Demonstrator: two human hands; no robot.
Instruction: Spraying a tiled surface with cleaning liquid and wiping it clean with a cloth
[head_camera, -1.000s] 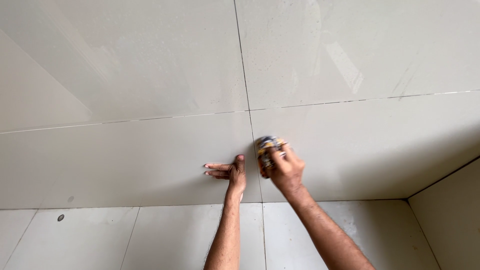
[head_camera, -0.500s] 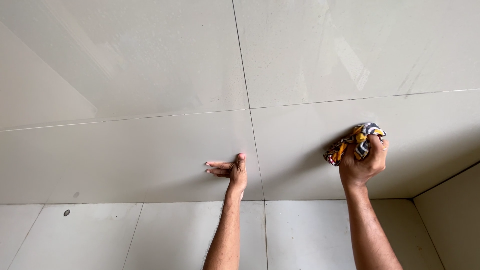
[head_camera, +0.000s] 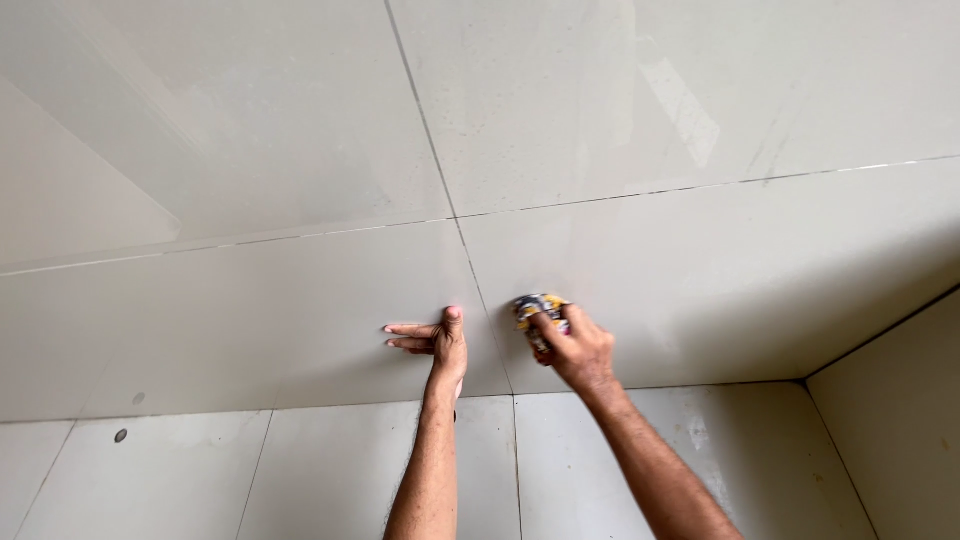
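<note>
My right hand (head_camera: 577, 350) is closed around a bunched cloth (head_camera: 535, 309) patterned in yellow, black and white, and presses it against a large pale grey wall tile (head_camera: 720, 270) just right of a vertical joint (head_camera: 480, 290). My left hand (head_camera: 435, 340) lies flat on the neighbouring tile (head_camera: 250, 320) left of that joint, fingers spread and pointing left. Both forearms reach up from the bottom of the view.
Large glossy grey tiles cover the wall, with a horizontal joint (head_camera: 650, 192) above my hands. A side wall (head_camera: 900, 420) meets it at the right corner. The lower row of tiles (head_camera: 330, 460) has a small round hole (head_camera: 120, 435) at the left.
My right hand swept the cloth out to the right and has come back left to the vertical joint. My left hand has stayed pressed on the tile.
</note>
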